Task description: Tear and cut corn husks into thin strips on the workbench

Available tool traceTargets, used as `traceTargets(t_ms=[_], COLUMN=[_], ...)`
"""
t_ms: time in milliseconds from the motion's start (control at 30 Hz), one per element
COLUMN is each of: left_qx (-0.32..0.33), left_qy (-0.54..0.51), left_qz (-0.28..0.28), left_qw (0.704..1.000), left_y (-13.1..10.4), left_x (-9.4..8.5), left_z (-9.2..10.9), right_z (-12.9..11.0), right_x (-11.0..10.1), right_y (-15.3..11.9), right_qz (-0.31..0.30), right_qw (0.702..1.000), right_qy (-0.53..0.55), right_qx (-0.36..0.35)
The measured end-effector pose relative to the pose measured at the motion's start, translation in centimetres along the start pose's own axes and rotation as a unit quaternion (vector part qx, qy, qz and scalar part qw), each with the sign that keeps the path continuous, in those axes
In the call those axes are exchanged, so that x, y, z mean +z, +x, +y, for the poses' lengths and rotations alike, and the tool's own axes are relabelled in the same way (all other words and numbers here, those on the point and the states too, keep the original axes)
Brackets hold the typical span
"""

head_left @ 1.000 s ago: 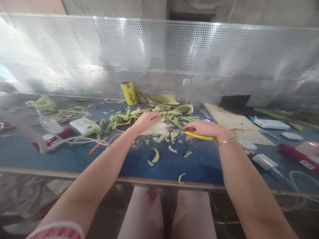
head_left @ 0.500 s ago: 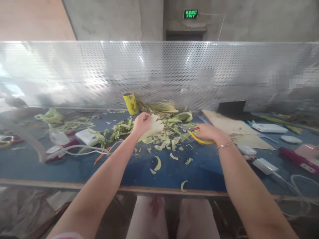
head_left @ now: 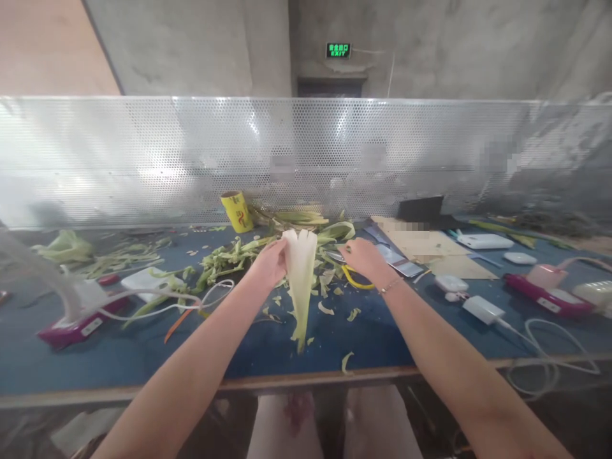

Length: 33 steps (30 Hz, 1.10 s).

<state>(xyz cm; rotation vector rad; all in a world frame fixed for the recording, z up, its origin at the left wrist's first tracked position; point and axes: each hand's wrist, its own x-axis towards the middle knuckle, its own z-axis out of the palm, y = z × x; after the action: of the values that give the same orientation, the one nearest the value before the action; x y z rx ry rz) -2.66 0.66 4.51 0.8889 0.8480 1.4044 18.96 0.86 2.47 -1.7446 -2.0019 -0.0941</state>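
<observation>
My left hand (head_left: pixel 271 262) grips a long pale leaf (head_left: pixel 301 274) by its upper left side. The leaf is broad and whitish at the top, with a notched edge, and narrows to a yellow-green tip pointing towards me. Just to its right, my right hand (head_left: pixel 364 258) is closed on a pair of scissors (head_left: pixel 356 278) with yellow handles. The metal blades point left, towards the leaf, but stay apart from it. Cut leaf scraps (head_left: pixel 326 308) lie on the blue table below. Behind my left hand is a heap of green leaf strips (head_left: pixel 229 258).
A yellow roll (head_left: pixel 238 212) stands at the back before a perforated metal screen (head_left: pixel 191 159). Purple power strips (head_left: pixel 79 325) with white cables lie left and right. A phone (head_left: pixel 400 260), a cardboard sheet (head_left: pixel 459 268) and white chargers (head_left: pixel 482 310) lie on the right.
The leaf in my left hand has swung from lying low over the heap to hanging with its tip towards me. The view has turned slightly right and up.
</observation>
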Motion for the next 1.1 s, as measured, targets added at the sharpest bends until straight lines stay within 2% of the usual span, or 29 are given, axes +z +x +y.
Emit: traceTargets(t_ms=[67,100,167,233,300,333,433,667,867,1100], left_qx=[-0.009,-0.012,-0.018,-0.018,-0.017,-0.014,-0.001,0.007,0.073,0.09], left_qy=[0.006,0.009,0.014,0.024,0.043,0.052,0.076,0.136,0.242,0.264], left_qz=[-0.01,-0.008,0.0,0.011,0.017,0.018,0.007,-0.033,-0.048,-0.054], left_qw=[1.0,1.0,1.0,0.999,0.999,0.998,0.997,0.99,0.966,0.959], left_y=[-0.1,-0.1,-0.1,-0.2,-0.2,-0.3,-0.6,-0.8,-0.1,0.2], left_x=[0.2,0.3,0.5,0.6,0.8,0.9,1.2,0.9,0.4,0.2], left_z=[-0.9,-1.3,-2.2,-2.9,-3.4,-3.6,-4.0,-4.6,-5.0,-5.1], right_z=[-0.7,-1.2,-2.4,-3.6,-4.5,-4.7,-4.9,-4.8,-4.9,-4.6], right_x=[0.4,0.7,1.7,2.8,3.7,4.0,4.6,4.5,3.6,3.7], right_y=[0.1,0.1,0.0,0.0,0.0,0.0,-0.2,-0.6,-0.9,-0.9], right_qz=[0.021,0.026,0.011,-0.028,-0.025,-0.021,-0.008,0.033,0.041,0.036], right_qw=[0.991,0.976,0.922,0.861,0.819,0.81,0.817,0.869,0.901,0.902], right_qy=[0.129,0.214,0.387,0.508,0.572,0.584,0.576,0.494,0.433,0.43], right_qx=[-0.028,-0.029,-0.008,0.015,0.044,0.049,0.039,-0.005,-0.011,-0.024])
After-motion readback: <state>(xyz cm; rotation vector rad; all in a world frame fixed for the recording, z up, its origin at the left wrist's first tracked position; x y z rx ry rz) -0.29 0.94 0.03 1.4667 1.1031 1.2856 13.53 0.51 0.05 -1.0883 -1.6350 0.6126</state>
